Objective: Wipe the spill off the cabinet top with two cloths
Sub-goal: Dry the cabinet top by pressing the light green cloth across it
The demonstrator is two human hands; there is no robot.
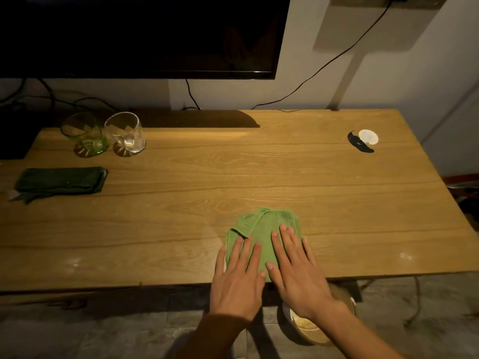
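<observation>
A light green cloth (267,224) lies folded near the front edge of the wooden cabinet top (207,177). Both hands press flat on it, fingers spread: my left hand (237,278) on its left part, my right hand (295,270) on its right part. A dark green cloth (61,181) lies folded at the far left, away from both hands. A faint wet sheen shows on the wood just left of the light green cloth.
A green glass (85,136) and a clear glass (125,133) stand at the back left. A small white disc with a dark object (361,141) lies at the back right. A television hangs above. A bowl (308,325) sits on the floor below the front edge.
</observation>
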